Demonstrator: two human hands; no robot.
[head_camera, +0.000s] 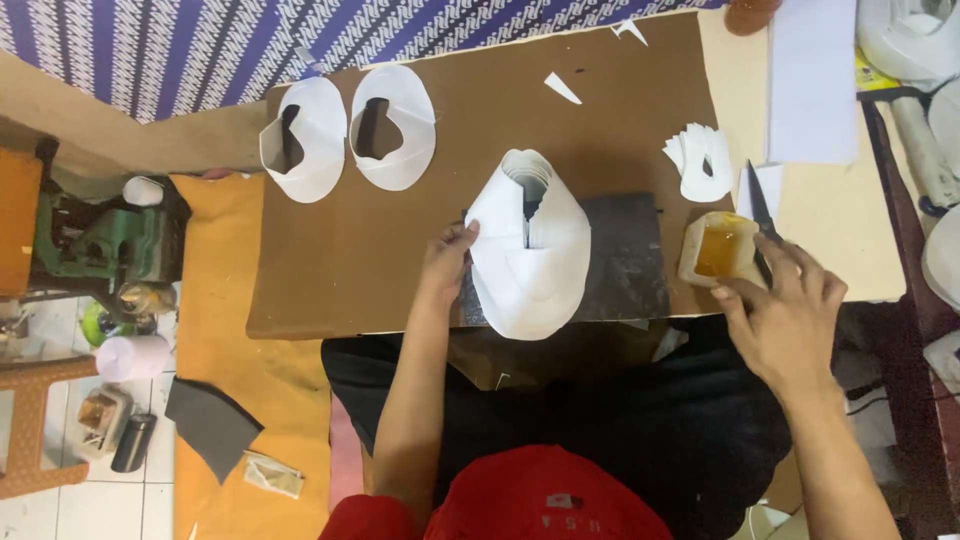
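Here the left hand (447, 262) lay flat, fingers spread, on the edge of a fanned stack (528, 250) of white cut pieces on the counter (380, 250) — thin, light, floppy, prone to slide; best pinched at an edge. The right hand (785, 310), part closed, held a dark tool (762, 215) by the glue tub (718, 248).

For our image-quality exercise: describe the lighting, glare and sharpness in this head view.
Head view: even, soft light; the white cut pieces near the left hand look bright with little surface detail; the right hand at the amber-filled container looks slightly soft; faint shadows; frame edges look slightly bent.
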